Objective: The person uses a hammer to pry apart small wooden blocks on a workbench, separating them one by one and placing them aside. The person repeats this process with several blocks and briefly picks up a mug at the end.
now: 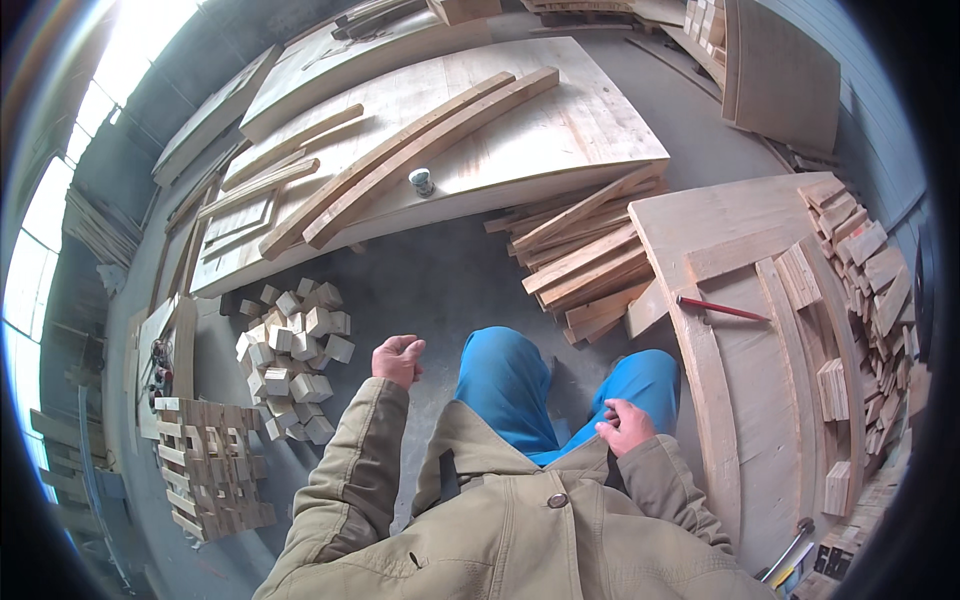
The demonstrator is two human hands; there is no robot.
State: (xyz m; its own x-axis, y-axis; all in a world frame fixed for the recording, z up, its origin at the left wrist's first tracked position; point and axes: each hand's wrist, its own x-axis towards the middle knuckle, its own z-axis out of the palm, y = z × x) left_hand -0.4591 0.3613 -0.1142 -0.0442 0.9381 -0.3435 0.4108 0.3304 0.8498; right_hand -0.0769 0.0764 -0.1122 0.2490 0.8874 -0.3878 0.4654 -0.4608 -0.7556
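My left hand point(398, 361) hangs in front of me to the left of my knees, its fingers curled into a loose fist with nothing visible in it. A heap of short square wood blocks point(297, 350) lies on the floor to its left. Close above my right thigh is my right hand point(626, 427), fingers curled inward and nothing seen between them. To its right stands a board-topped bench point(770, 430) with wooden strips on it. A red pencil point(722, 308) lies across the strips there.
Ahead is a broad panel-topped table point(590, 110) carrying two long beams point(430, 155) and a small white-and-dark container point(421, 182). Stacked planks point(590, 255) sit below its right end. Crisscrossed wood pieces point(210, 465) stand left. Offcuts point(870, 270) and a hammer point(790, 550) are at right.
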